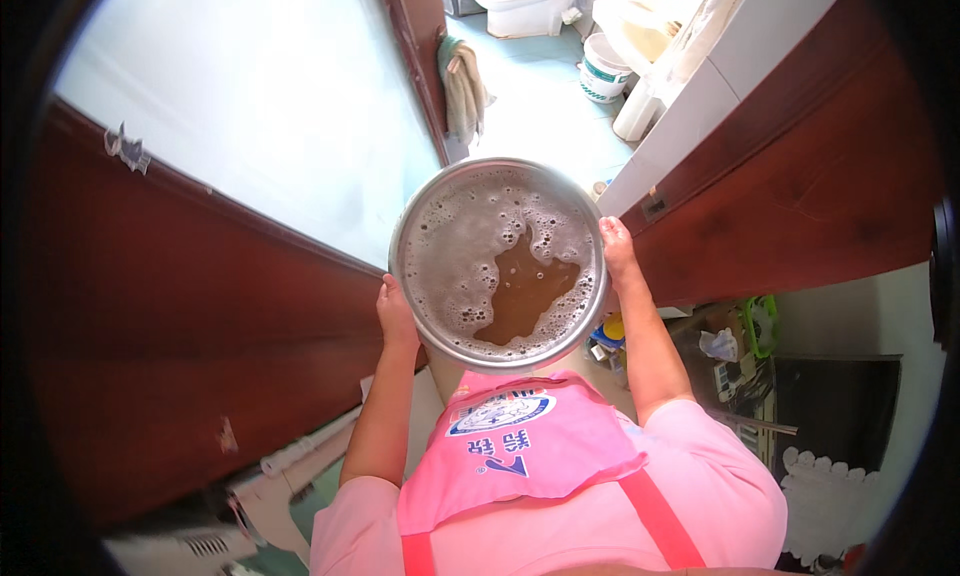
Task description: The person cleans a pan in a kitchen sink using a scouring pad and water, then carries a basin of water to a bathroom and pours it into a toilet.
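Observation:
A round metal basin [399,235] is held out in front of my pink apron [510,456]. Brown, cloudy water [529,287] fills it, with grey-white suds [450,238] over much of the surface. My left hand [396,313] grips the basin's left side, its thumb at the rim. On the opposite side my right hand [617,244] clasps the rim, a little farther from my body. Fingers beneath the basin are hidden. The basin looks roughly level, between the two sides of a doorway.
Reddish-brown door woodwork stands left [225,291] and right [787,178]. Beyond the doorway lies a blue-tiled floor [525,58] with a white toilet [521,6], a white bucket [602,70] and a washbasin [637,32]. A towel [461,85] hangs by the left jamb. Cluttered items sit behind my right arm.

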Tool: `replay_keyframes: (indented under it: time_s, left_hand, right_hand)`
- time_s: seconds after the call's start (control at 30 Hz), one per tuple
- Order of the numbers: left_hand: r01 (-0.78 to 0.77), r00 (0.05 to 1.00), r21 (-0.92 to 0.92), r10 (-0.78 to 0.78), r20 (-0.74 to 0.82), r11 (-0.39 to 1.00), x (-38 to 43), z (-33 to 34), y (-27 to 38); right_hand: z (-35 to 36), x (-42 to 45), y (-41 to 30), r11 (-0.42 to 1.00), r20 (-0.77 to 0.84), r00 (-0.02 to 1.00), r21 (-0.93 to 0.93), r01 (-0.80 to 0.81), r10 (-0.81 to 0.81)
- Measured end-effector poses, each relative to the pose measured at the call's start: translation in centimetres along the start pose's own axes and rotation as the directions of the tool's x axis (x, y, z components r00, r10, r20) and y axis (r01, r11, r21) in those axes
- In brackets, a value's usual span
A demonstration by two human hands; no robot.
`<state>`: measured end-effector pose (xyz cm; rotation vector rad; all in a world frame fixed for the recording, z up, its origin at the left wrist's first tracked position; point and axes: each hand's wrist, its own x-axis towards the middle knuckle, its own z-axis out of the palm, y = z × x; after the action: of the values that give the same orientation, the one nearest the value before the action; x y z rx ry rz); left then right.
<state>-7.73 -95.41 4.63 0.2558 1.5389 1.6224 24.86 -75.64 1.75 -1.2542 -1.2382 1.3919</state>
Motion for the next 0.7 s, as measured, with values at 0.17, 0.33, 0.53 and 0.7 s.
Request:
replay_keyframes:
  time_s: [0.17,0.33,0.53,0.7]
  left_hand:
    - [-0.029,0.999,-0.072,0.031,0.018,0.997,2.9,-0.7,-2.5]
    - [0.03,0.999,-0.01,-0.03,-0.024,1.0,3.1,0.8,-3.5]
    - [-0.008,0.999,0.038,0.007,0.042,0.999,5.0,0.9,-4.1]
    - [0.007,1.0,0.047,-0.007,0.01,0.999,5.6,0.8,-4.5]
  right_hand:
    - [0.9,0.9,1.6,1.0,-0.018,1.0,-0.013,0.01,-0.01]
    - [-0.3,1.9,3.4,0.992,-0.044,0.996,-0.106,0.07,-0.075]
    - [-0.7,3.1,3.3,0.999,-0.044,0.999,-0.04,-0.009,0.007]
    - [-1.1,3.7,4.4,0.993,-0.044,0.999,-0.112,-0.034,0.029]
